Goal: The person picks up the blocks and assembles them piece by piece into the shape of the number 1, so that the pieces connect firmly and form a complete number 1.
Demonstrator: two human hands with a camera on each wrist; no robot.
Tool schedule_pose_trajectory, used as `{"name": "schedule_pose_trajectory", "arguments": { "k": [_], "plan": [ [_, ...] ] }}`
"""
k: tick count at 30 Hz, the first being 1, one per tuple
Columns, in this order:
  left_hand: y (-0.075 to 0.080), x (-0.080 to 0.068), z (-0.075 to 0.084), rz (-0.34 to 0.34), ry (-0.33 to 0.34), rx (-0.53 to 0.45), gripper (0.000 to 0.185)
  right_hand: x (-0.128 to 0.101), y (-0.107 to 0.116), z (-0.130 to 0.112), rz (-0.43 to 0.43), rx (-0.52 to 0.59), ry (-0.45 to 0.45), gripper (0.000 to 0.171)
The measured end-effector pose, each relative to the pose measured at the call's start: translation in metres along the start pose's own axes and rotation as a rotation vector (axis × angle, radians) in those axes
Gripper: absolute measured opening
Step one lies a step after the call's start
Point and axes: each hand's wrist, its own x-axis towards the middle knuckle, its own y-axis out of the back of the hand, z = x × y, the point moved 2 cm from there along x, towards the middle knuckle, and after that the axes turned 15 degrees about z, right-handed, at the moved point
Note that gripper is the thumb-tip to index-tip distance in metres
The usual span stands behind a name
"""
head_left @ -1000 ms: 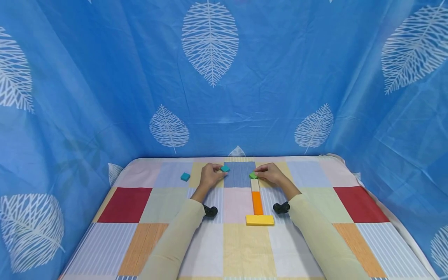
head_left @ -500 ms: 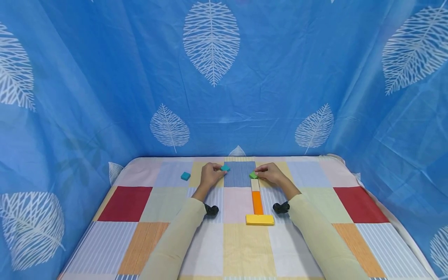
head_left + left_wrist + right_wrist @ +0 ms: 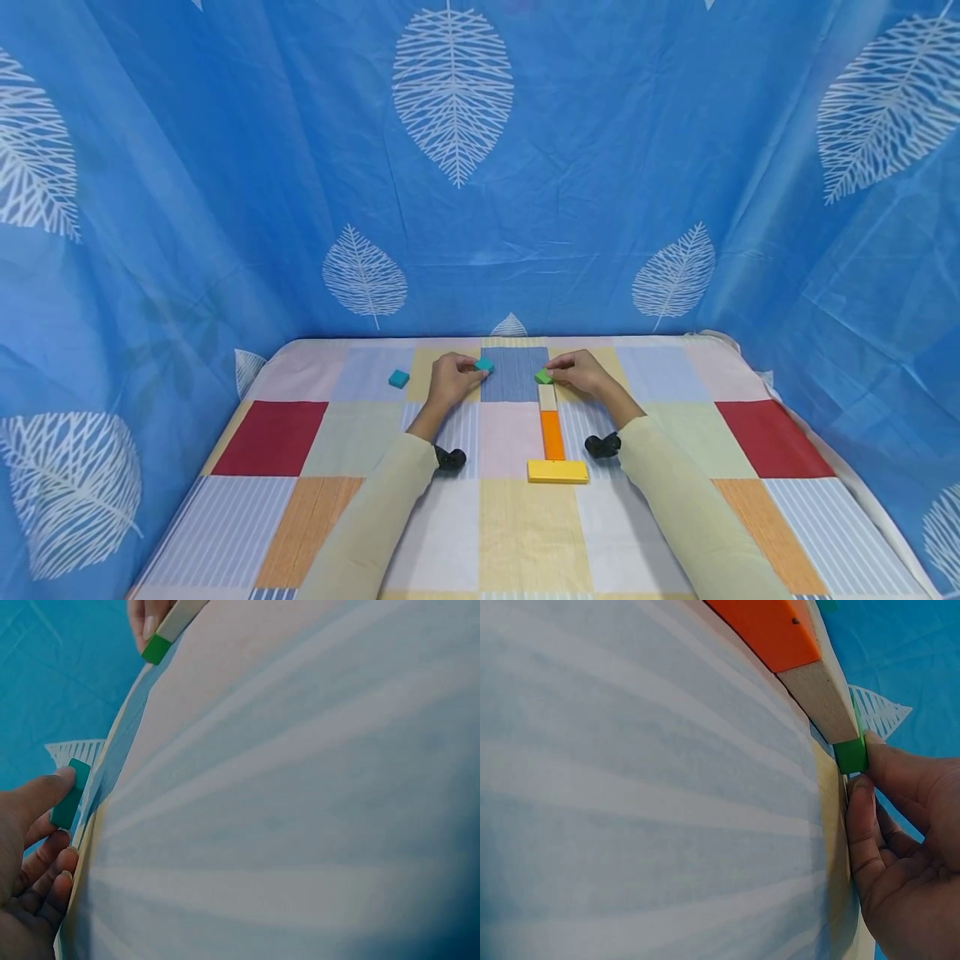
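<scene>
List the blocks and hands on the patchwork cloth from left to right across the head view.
loose teal block → left hand → teal block at its fingers → green block → right hand

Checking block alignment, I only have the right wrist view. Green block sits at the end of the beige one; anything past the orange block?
Observer: Yes, a yellow block lies crosswise at the near end of the orange block.
Operator: Left hand doing what?
Observer: The left hand has a grip on a teal block, fingertips pinching it.
Operator: Any loose pieces?
Observer: A second teal block lies alone, to the left of that hand.
</scene>
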Motion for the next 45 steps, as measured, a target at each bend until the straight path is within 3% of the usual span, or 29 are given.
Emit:
{"name": "schedule_pose_trajectory", "arguments": {
  "k": [8, 25, 35, 45],
  "plan": [
    [-0.004, -0.01, 0.013, -0.025, -0.049, -0.029, 0.03, -0.001, 0.0, -0.001, -0.011, 0.001, 0.009, 0.024],
    [-0.021, -0.018, 0.047, -0.11, -0.144, -0.061, 0.032, 0.001, 0.002, -0.001, -0.006, -0.003, -0.007, 0.024],
    [-0.031, -0.023, 0.049, -0.15, -0.171, -0.052, 0.031, -0.001, 0.001, 0.0, -0.013, 0.001, 0.005, 0.025],
    [-0.042, -0.025, 0.043, -0.166, -0.128, -0.021, 0.03, 0.0, 0.001, 0.001, -0.007, -0.005, -0.012, 0.024]
  ]
}}
